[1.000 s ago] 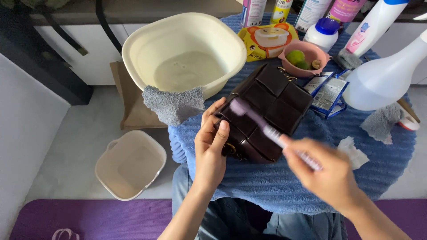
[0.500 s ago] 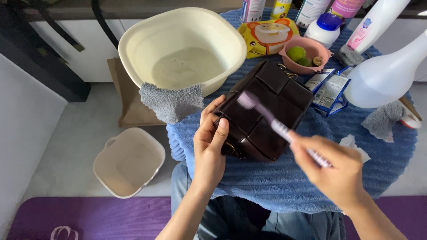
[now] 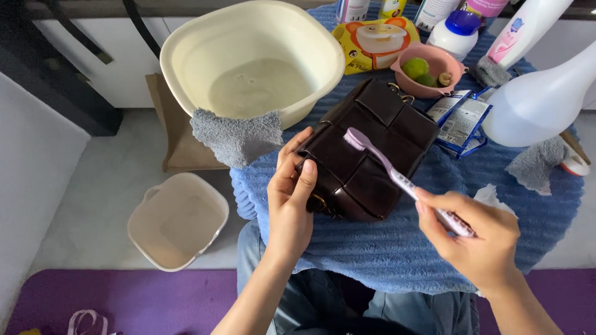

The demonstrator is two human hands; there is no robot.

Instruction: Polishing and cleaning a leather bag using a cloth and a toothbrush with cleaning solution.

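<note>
Head view, looking down. A dark brown bag (image 3: pixel 366 155) of woven square panels lies on a blue towel (image 3: pixel 397 248) that covers a small round table, in front of the person's knees. The left hand (image 3: pixel 290 198) grips the bag's near left corner, thumb on top and fingers curled around the edge. The right hand (image 3: pixel 478 239) grasps the handle of a lilac toothbrush (image 3: pixel 397 177); the brush head rests on the bag's upper face near its middle, the handle slanting down and right toward the hand.

Behind the bag, a cream basin (image 3: pixel 251 59) holds a shallow layer of cloudy water, with a grey cloth (image 3: pixel 236 136) draped over its near rim. To the right of the basin lie a yellow packet (image 3: pixel 372 40) and a pink bowl (image 3: pixel 428 71) containing green fruit; the bowl sits just beside the bag's far corner. Blue sachets (image 3: pixel 462 121) lie between the bag and a large white bottle (image 3: pixel 540 99) on its side. A second grey cloth (image 3: pixel 537 164) lies near the table's right edge. Several upright bottles line the far edge. On the floor to the left stands a small cream tub (image 3: pixel 177 220); a purple mat (image 3: pixel 112 298) runs along the bottom.
</note>
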